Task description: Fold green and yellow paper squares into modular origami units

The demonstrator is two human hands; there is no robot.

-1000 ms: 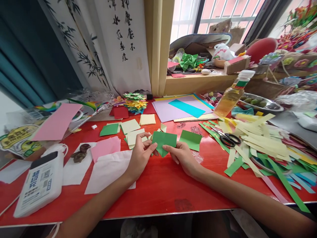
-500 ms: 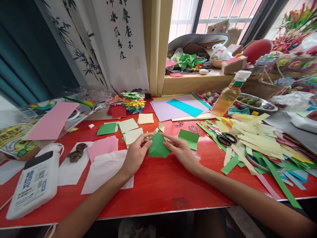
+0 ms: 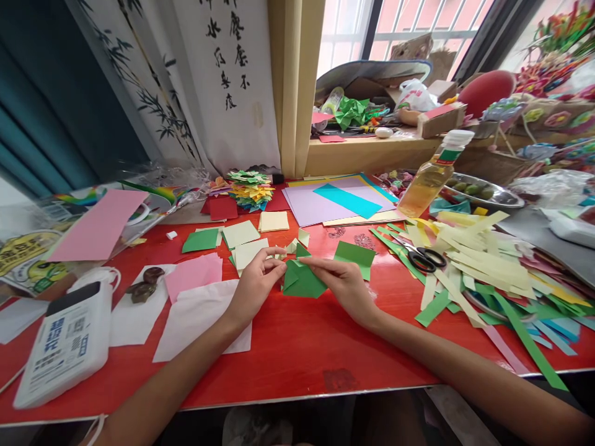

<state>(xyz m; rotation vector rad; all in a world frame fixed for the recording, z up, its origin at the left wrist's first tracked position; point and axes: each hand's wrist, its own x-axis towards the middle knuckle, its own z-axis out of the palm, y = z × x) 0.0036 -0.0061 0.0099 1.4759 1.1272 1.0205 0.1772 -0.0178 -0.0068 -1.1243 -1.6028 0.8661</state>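
Observation:
Between my two hands is a green sheet of paper, partly folded, with creases across it and a corner standing up at its far side. My left hand pinches its left edge between thumb and fingers. My right hand grips the right side, with fingers lying across the upper part. Just beyond are small folded cream paper pieces. A creased green square lies right of them, and cream paper squares lie to the left.
Scissors lie beside a heap of paper strips on the right. A tilted glass bottle stands behind them. On the left are pink paper, a white tissue and a white box-shaped device. Purple sheets lie at the back.
The green paper has turned slightly and moved a little right and nearer. A corner now stands up at its far side, and my right fingers lie flatter across it.

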